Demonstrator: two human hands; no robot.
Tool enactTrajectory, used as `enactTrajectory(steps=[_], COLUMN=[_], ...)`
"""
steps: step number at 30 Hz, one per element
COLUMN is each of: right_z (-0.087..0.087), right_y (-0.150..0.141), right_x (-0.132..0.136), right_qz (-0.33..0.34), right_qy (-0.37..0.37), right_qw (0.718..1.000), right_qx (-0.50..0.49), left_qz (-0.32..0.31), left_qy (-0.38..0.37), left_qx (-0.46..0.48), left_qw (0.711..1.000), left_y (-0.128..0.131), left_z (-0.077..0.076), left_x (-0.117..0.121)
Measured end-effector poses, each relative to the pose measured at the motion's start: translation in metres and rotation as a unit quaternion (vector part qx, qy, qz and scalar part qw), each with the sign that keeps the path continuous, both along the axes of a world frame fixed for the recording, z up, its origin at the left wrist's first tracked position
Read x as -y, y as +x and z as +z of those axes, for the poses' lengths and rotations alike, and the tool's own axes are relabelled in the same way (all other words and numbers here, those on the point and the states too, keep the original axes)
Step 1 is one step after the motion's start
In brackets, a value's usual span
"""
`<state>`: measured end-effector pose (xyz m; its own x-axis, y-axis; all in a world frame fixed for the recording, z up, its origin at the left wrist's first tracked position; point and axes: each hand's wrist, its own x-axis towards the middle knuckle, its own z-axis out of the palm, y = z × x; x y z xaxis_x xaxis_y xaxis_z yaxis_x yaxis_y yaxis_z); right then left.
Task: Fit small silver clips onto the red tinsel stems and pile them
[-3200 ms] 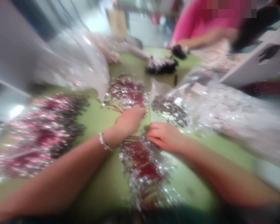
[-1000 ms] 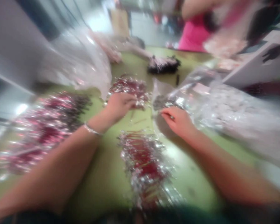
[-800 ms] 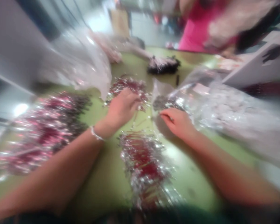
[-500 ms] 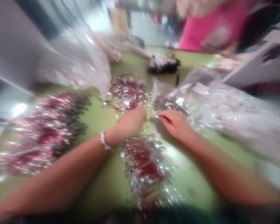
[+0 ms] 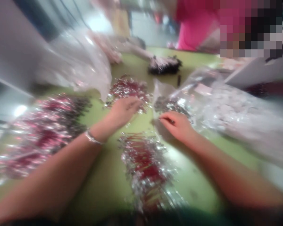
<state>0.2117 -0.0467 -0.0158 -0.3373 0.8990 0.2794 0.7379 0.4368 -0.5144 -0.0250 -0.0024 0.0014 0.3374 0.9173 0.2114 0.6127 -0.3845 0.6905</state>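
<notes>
My left hand (image 5: 127, 108), with a bracelet (image 5: 91, 137) at the wrist, lies over the near edge of a heap of short red pieces with silvery ends (image 5: 126, 86). Its fingers look stretched out, though blurred, and no held piece shows. To the right, my right hand (image 5: 178, 124) is closed in a pinch beside the mouth of a clear plastic bag (image 5: 157, 89); what the fingertips hold is too small to make out. Small dark metallic parts (image 5: 172, 105) lie at that bag, just beyond the fingers. Below and between both hands spreads a second red-and-silver bunch (image 5: 147, 163).
At left lies a large pile of pink-red and silver pieces with dark ends (image 5: 49, 131). A clear bag (image 5: 80, 59) stands behind it. White pieces fill a bag (image 5: 238, 106) at right. A black-ended white bundle (image 5: 165, 64) lies farther back; a person in pink (image 5: 195, 28) is across the table.
My left hand has moved left and away from me, from beside my right hand onto the far heap, and its fingers have straightened. My right hand has hardly moved.
</notes>
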Motion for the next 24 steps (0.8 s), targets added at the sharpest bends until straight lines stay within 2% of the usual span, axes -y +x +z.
enactTrajectory(steps=[4, 6, 12, 15, 17, 20, 22, 24], right_z=[0.005, 0.007, 0.007, 0.009, 0.011, 0.016, 0.018, 0.02], right_y=[-0.004, -0.006, -0.011, -0.009, -0.007, -0.009, -0.012, -0.014], right_x=[0.006, 0.009, 0.015, 0.013, 0.013, 0.014, 0.015, 0.013], right_qz=[-0.032, -0.038, -0.01, 0.008, 0.031, 0.044, 0.027, 0.007], right_qy=[0.034, 0.048, 0.055, 0.04, 0.008, -0.072, -0.123, -0.164], right_qw=[0.998, 0.997, 0.998, 0.999, 0.999, 0.996, 0.992, 0.986], right_qx=[-0.04, -0.054, -0.042, -0.023, -0.004, 0.012, 0.009, 0.008], left_qz=[-0.101, -0.125, -0.127, -0.125, -0.141, -0.203, -0.234, -0.225], left_qy=[0.004, 0.002, -0.002, 0.036, 0.095, 0.169, 0.162, 0.116], left_qx=[-0.017, -0.025, -0.017, -0.065, -0.153, -0.296, -0.354, -0.386], left_qw=[0.995, 0.992, 0.992, 0.989, 0.973, 0.918, 0.891, 0.887], left_y=[0.014, 0.022, 0.025, 0.021, 0.019, 0.021, 0.025, 0.03], left_z=[-0.008, -0.011, -0.017, -0.018, -0.016, -0.005, 0.003, 0.009], left_x=[0.018, 0.025, 0.027, 0.026, 0.027, 0.033, 0.037, 0.038])
